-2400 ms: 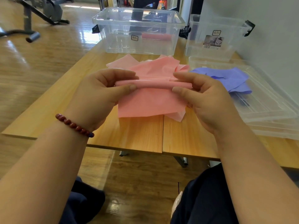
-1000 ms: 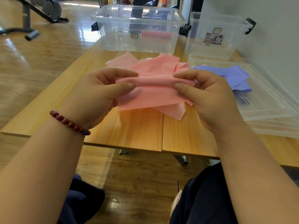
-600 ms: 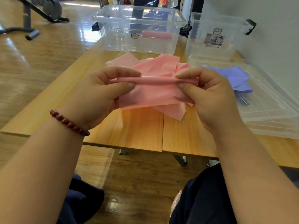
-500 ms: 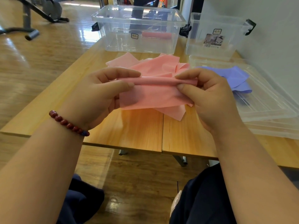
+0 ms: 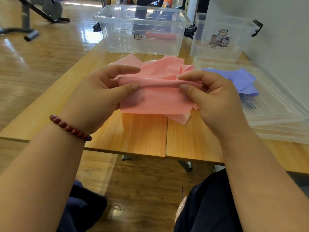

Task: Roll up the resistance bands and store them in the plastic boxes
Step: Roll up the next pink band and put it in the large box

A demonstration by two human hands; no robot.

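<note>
A pink resistance band (image 5: 157, 99) is held above the wooden table (image 5: 133, 131), its top edge rolled into a thin tube. My left hand (image 5: 100, 96) pinches the left end of that roll between thumb and fingers. My right hand (image 5: 212, 97) pinches the right end the same way. The band's loose part hangs below the roll, and more pink band lies crumpled behind it (image 5: 160, 66). A purple band (image 5: 240, 81) lies on a clear lid to the right. A rolled pink band (image 5: 160, 36) lies inside the big clear box (image 5: 142, 29) at the back.
A second, smaller clear box (image 5: 220, 37) stands at the back right by the wall. Stacked clear lids (image 5: 275, 114) cover the table's right side. Exercise equipment (image 5: 33, 12) stands on the wooden floor to the far left. My knees are under the table's front edge.
The roll at the band's top edge has grown slightly as both hands turn it. The hanging pink part has become a little shorter. Both hands stay in about the same place.
</note>
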